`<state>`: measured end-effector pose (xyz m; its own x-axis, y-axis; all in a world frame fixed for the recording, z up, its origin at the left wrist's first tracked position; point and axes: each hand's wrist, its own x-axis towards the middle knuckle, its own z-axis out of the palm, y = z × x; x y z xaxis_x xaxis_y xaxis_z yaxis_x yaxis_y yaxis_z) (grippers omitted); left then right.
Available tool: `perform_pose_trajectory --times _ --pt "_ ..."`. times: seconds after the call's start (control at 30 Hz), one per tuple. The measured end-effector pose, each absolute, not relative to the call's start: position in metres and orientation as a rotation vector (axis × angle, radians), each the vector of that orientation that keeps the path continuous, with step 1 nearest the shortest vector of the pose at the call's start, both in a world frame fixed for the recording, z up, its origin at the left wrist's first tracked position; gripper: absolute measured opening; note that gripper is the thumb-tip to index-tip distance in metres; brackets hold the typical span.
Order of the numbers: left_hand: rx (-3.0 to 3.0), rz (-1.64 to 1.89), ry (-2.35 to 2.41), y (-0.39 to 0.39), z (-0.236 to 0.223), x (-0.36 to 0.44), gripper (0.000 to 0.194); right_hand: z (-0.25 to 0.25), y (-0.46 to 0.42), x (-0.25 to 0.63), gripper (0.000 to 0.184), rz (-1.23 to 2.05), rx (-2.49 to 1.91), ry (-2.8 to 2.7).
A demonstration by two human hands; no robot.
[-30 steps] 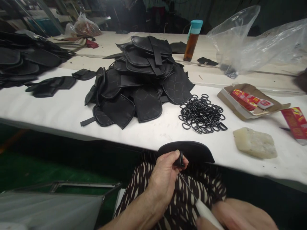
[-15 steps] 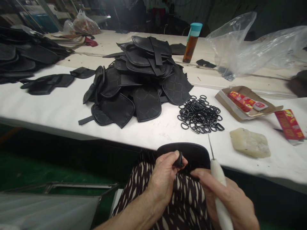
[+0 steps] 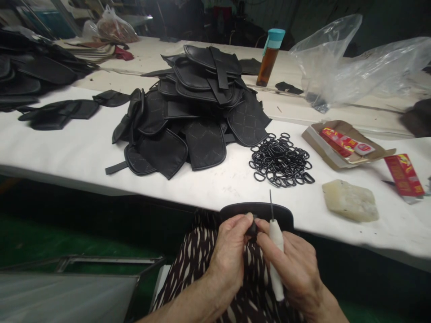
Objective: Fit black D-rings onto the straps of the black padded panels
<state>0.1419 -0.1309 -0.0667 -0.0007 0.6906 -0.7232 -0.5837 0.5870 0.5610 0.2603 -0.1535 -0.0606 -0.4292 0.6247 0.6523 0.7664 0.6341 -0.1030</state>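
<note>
The left grip (image 3: 230, 249) pinches a black strap (image 3: 252, 228); just beside it, the right grip (image 3: 296, 260) clasps a white-handled awl (image 3: 276, 244), tip toward the D-rings (image 3: 281, 160).

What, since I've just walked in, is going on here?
A person's left hand pinches a black fold; the right hand has fingers close against it. That hand also holds a tool, tip up, off the fold. A black panel shows behind the hands. Beyond, a pile of panels and some rings lie on the table.
</note>
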Motion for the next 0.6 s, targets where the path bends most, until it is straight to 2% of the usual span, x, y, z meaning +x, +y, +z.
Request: perform_pose_trajectory --times 0.33,0.5,0.6 --pt "0.23 0.962 1.099 -0.129 -0.068 0.137 0.019 -0.068 -0.156 0.261 0.017 -0.172 -1.056 -2.149" --pt "0.278 0.811 0.976 -0.121 -0.065 0.124 0.018 -0.061 -0.166 0.265 0.023 0.044 -1.052 -2.018" --pt "0.26 0.762 0.953 -0.122 -0.066 0.119 0.018 -0.052 -0.18 0.267 0.03 0.306 -1.141 -1.788"
